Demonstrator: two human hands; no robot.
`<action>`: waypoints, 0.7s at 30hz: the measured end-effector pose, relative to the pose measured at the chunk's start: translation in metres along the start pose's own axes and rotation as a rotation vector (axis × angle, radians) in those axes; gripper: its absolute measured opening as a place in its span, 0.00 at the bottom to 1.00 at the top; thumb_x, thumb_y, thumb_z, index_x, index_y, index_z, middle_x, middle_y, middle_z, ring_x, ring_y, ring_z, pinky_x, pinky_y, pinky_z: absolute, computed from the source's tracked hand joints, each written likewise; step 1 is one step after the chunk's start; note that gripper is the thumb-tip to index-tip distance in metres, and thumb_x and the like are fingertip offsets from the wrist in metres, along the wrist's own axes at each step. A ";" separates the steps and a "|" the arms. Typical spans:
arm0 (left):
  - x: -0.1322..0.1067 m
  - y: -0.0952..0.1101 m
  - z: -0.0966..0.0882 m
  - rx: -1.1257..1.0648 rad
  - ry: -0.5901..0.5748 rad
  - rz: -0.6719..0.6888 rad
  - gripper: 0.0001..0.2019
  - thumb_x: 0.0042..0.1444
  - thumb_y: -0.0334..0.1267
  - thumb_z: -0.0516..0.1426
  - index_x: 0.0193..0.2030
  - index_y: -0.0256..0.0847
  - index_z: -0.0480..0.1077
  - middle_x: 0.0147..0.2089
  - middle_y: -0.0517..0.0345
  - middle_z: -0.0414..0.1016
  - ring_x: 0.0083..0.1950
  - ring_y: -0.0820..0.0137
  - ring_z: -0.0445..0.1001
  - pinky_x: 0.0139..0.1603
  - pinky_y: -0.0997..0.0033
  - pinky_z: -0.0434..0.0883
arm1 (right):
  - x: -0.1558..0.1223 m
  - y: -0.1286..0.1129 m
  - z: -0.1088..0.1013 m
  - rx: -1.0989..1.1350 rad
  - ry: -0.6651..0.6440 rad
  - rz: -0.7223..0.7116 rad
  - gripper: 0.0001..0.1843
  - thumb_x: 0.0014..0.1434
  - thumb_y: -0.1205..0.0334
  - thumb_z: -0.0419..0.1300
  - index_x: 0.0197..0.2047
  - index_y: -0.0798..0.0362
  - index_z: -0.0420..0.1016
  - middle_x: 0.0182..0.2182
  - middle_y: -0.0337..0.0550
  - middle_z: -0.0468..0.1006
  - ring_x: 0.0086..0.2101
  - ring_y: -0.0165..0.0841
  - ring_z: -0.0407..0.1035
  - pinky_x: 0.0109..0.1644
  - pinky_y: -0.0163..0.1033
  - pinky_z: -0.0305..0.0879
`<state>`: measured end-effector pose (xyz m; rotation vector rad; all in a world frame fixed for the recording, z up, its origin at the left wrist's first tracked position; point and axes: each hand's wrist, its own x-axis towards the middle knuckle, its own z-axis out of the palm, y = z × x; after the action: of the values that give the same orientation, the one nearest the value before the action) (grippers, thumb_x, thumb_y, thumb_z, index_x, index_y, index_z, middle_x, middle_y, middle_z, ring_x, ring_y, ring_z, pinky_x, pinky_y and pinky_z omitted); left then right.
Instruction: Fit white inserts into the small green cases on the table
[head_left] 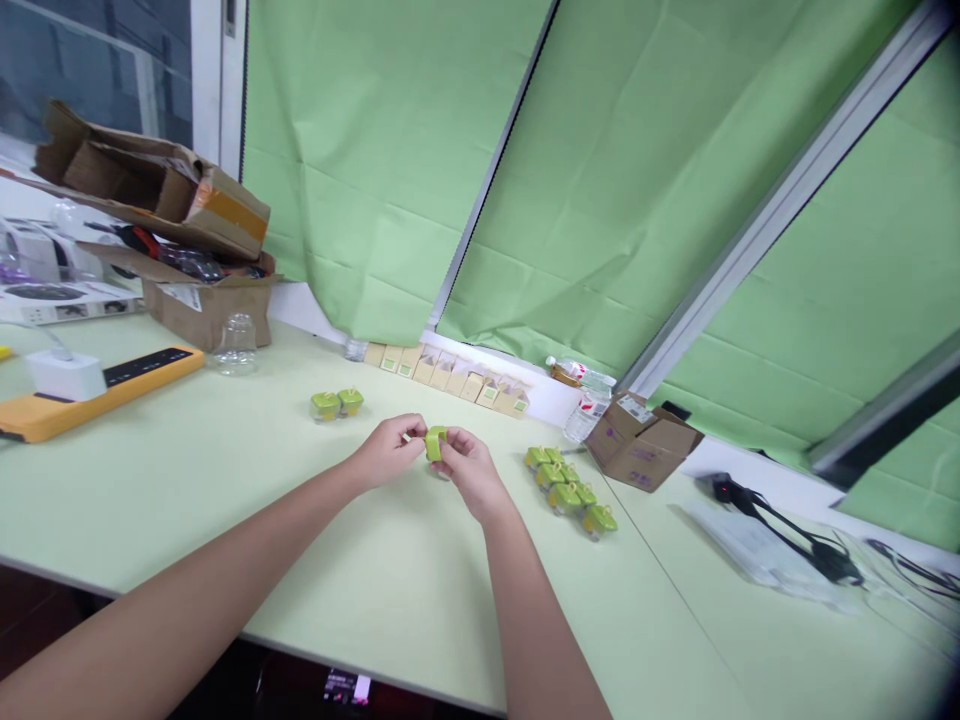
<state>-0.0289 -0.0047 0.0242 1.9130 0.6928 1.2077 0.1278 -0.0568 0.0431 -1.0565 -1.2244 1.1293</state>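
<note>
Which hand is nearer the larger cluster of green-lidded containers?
Right. The right hand is left of the larger cluster, across a gap; the left hand is farther left, beyond the right.

Holding a small green piece between left hand and right hand above the pale table, between a pair of green-topped containers and a larger green-topped cluster, with a row of small tan boxes along the table's far edge and an orange power strip farther left.
</note>
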 end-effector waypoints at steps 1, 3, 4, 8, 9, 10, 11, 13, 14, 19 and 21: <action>0.000 0.000 0.000 0.000 0.003 0.003 0.04 0.50 0.30 0.50 0.30 0.39 0.65 0.29 0.64 0.65 0.30 0.74 0.63 0.28 0.76 0.60 | 0.000 0.000 0.000 0.026 -0.015 0.010 0.15 0.47 0.55 0.69 0.36 0.53 0.74 0.36 0.41 0.76 0.34 0.29 0.71 0.40 0.37 0.71; 0.002 -0.001 -0.001 -0.006 0.007 0.012 0.04 0.50 0.30 0.50 0.30 0.39 0.66 0.30 0.63 0.66 0.32 0.73 0.65 0.29 0.76 0.61 | -0.001 0.000 0.000 0.078 -0.034 0.015 0.14 0.47 0.56 0.69 0.36 0.53 0.75 0.35 0.40 0.76 0.34 0.29 0.71 0.41 0.37 0.70; 0.002 -0.002 -0.001 -0.011 0.009 0.011 0.05 0.50 0.31 0.50 0.31 0.39 0.66 0.30 0.62 0.66 0.33 0.73 0.65 0.29 0.75 0.61 | -0.002 0.000 0.000 0.098 -0.040 0.015 0.14 0.47 0.56 0.70 0.35 0.53 0.75 0.34 0.41 0.77 0.34 0.29 0.71 0.41 0.38 0.70; 0.004 -0.004 -0.003 -0.030 0.010 -0.018 0.05 0.50 0.31 0.50 0.30 0.38 0.67 0.30 0.62 0.67 0.32 0.73 0.65 0.29 0.75 0.61 | -0.003 -0.002 0.001 0.127 -0.041 0.036 0.16 0.45 0.56 0.71 0.36 0.53 0.75 0.34 0.42 0.76 0.35 0.31 0.71 0.39 0.37 0.68; 0.005 -0.004 -0.003 -0.034 0.006 -0.023 0.05 0.50 0.31 0.50 0.30 0.38 0.67 0.30 0.63 0.67 0.31 0.73 0.65 0.29 0.75 0.61 | -0.003 -0.002 0.001 0.131 -0.041 0.043 0.16 0.45 0.56 0.71 0.36 0.53 0.75 0.34 0.41 0.76 0.35 0.30 0.70 0.39 0.36 0.68; 0.005 -0.005 -0.003 -0.038 0.000 -0.026 0.05 0.50 0.32 0.50 0.30 0.38 0.67 0.29 0.63 0.67 0.31 0.74 0.65 0.29 0.76 0.60 | -0.003 -0.003 0.002 0.137 -0.044 0.047 0.16 0.45 0.57 0.72 0.35 0.53 0.75 0.34 0.41 0.76 0.34 0.30 0.70 0.39 0.36 0.67; 0.005 -0.005 -0.003 -0.040 -0.004 -0.026 0.05 0.50 0.32 0.50 0.30 0.38 0.67 0.29 0.63 0.67 0.31 0.74 0.64 0.29 0.76 0.60 | -0.003 -0.004 0.002 0.145 -0.048 0.049 0.15 0.45 0.58 0.72 0.35 0.53 0.75 0.34 0.40 0.76 0.34 0.30 0.70 0.39 0.35 0.66; 0.005 -0.005 -0.004 -0.042 -0.001 -0.029 0.05 0.50 0.32 0.50 0.30 0.38 0.67 0.29 0.63 0.67 0.30 0.74 0.64 0.29 0.76 0.60 | -0.004 -0.004 0.003 0.165 -0.051 0.047 0.14 0.44 0.59 0.72 0.35 0.53 0.76 0.33 0.40 0.75 0.34 0.30 0.69 0.38 0.35 0.66; 0.005 -0.005 -0.004 -0.041 0.003 -0.033 0.05 0.50 0.32 0.50 0.30 0.38 0.67 0.29 0.63 0.68 0.30 0.74 0.64 0.29 0.76 0.60 | -0.004 -0.005 0.003 0.173 -0.050 0.045 0.14 0.44 0.61 0.71 0.35 0.53 0.76 0.33 0.40 0.75 0.34 0.30 0.69 0.38 0.35 0.66; 0.005 -0.005 -0.004 -0.044 -0.004 -0.060 0.05 0.50 0.33 0.51 0.29 0.38 0.67 0.28 0.64 0.67 0.29 0.74 0.63 0.29 0.76 0.59 | -0.003 -0.003 0.004 0.198 -0.044 0.055 0.13 0.43 0.65 0.70 0.34 0.53 0.75 0.33 0.40 0.76 0.33 0.30 0.69 0.37 0.35 0.66; 0.004 -0.004 -0.004 -0.045 -0.008 -0.071 0.05 0.50 0.33 0.51 0.29 0.38 0.67 0.27 0.64 0.66 0.28 0.75 0.62 0.29 0.75 0.59 | -0.002 -0.002 0.004 0.200 -0.033 0.059 0.13 0.43 0.64 0.70 0.34 0.53 0.75 0.33 0.40 0.76 0.33 0.30 0.69 0.36 0.35 0.66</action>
<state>-0.0310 0.0020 0.0238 1.8404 0.7179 1.1610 0.1244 -0.0591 0.0454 -0.9307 -1.0861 1.2910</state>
